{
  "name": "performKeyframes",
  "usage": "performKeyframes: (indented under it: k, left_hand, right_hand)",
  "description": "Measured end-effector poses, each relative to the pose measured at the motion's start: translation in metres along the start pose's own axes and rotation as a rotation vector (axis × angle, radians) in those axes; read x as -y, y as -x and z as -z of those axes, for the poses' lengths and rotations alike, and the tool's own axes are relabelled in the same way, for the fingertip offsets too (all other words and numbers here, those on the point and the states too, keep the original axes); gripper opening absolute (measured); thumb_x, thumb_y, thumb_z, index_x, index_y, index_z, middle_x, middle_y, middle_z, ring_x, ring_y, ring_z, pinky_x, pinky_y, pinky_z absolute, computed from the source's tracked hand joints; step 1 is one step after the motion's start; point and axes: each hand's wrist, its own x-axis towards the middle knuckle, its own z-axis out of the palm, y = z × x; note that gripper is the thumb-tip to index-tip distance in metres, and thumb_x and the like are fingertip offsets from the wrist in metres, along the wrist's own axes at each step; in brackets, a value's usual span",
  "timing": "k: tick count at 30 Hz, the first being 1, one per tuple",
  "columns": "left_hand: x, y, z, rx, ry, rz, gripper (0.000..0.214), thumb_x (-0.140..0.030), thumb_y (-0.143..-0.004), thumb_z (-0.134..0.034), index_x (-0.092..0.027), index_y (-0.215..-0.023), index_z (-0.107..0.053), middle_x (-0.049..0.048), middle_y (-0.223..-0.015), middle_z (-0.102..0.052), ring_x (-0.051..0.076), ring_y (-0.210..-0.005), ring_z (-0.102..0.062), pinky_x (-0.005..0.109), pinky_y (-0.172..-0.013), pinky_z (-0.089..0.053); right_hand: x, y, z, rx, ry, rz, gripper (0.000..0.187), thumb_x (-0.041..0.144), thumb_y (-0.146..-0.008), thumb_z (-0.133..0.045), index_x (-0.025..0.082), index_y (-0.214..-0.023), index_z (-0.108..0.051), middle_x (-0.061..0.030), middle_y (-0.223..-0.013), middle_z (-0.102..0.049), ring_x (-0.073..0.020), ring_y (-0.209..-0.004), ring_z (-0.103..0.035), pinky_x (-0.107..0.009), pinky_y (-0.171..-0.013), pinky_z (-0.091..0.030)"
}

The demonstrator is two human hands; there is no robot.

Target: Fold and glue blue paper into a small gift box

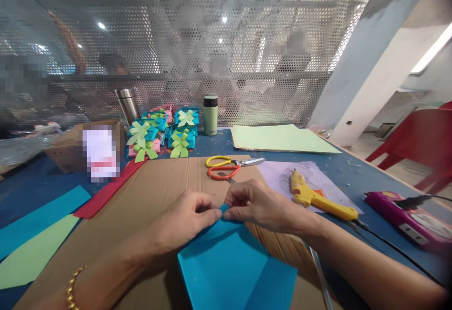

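A blue paper sheet (pixel 229 267) lies folded on a brown cardboard mat (pixel 155 183) in front of me. My left hand (pixel 187 218) and my right hand (pixel 256 204) both pinch the sheet's far corner between thumb and fingers, fingertips almost touching. A gold bracelet sits on my left wrist. Just beyond my hands lie scissors (pixel 229 166) with yellow and orange handles.
A yellow glue gun (pixel 318 197) rests on a stained paper to the right, a purple device (pixel 406 216) beyond it. Blue and pink paper boxes with green bows (pixel 162 133), a green flask (pixel 210 115), a steel flask (pixel 127 105), light green sheets (pixel 278 138) and a cardboard box (pixel 70 145) stand further back. Loose coloured paper (pixel 38 234) lies left.
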Motion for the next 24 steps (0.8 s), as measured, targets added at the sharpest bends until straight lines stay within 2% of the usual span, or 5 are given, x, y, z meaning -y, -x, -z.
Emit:
performKeyframes:
  k: [4, 9, 14, 21, 24]
  left_hand:
    - [-0.001, 0.000, 0.000, -0.029, 0.087, 0.023, 0.025, -0.038, -0.081, -0.061, -0.014, -0.074, -0.067, -0.0022, -0.065, -0.052, 0.012, -0.062, -0.044, 0.024, -0.054, -0.031]
    - [-0.002, -0.001, -0.004, -0.129, 0.198, 0.047, 0.026, -0.038, -0.079, -0.064, -0.015, -0.069, -0.063, -0.0013, -0.065, -0.054, 0.013, -0.062, -0.046, 0.024, -0.055, -0.033]
    - [0.000, -0.003, -0.006, -0.102, 0.334, 0.114, 0.026, -0.041, -0.075, -0.065, -0.016, -0.068, -0.062, -0.0020, -0.063, -0.052, 0.012, -0.059, -0.045, 0.024, -0.052, -0.032]
    - [0.000, -0.002, -0.007, -0.112, 0.443, 0.124, 0.027, -0.031, -0.076, -0.063, -0.018, -0.056, -0.050, -0.0072, -0.051, -0.033, 0.008, -0.049, -0.028, 0.024, -0.045, -0.020]
    - [-0.001, 0.000, -0.006, -0.100, 0.468, 0.130, 0.025, -0.029, -0.076, -0.064, -0.018, -0.056, -0.051, -0.0070, -0.051, -0.035, 0.009, -0.048, -0.031, 0.024, -0.045, -0.021]
  right_hand:
    - [0.000, 0.000, 0.001, -0.040, -0.003, 0.022, 0.014, 0.025, -0.080, -0.070, 0.014, -0.072, -0.065, 0.0046, -0.061, -0.056, -0.0085, -0.057, -0.046, -0.020, -0.049, -0.033]
    - [-0.002, 0.000, -0.002, -0.106, -0.027, 0.035, 0.011, 0.024, -0.084, -0.066, 0.015, -0.084, -0.070, 0.0017, -0.070, -0.062, -0.0099, -0.062, -0.051, -0.021, -0.055, -0.039]
    - [-0.001, -0.001, -0.003, -0.156, -0.007, 0.050, 0.010, 0.023, -0.084, -0.065, 0.015, -0.079, -0.069, 0.0021, -0.068, -0.061, -0.0096, -0.060, -0.050, -0.021, -0.054, -0.038]
    - [0.004, 0.004, -0.009, -0.236, 0.058, 0.118, 0.009, 0.017, -0.085, -0.064, 0.017, -0.088, -0.072, -0.0006, -0.075, -0.068, -0.0129, -0.069, -0.059, -0.024, -0.061, -0.045]
    - [0.003, 0.003, -0.010, -0.241, 0.062, 0.156, 0.010, 0.018, -0.086, -0.064, 0.017, -0.088, -0.074, -0.0008, -0.076, -0.070, -0.0134, -0.070, -0.061, -0.024, -0.063, -0.047]
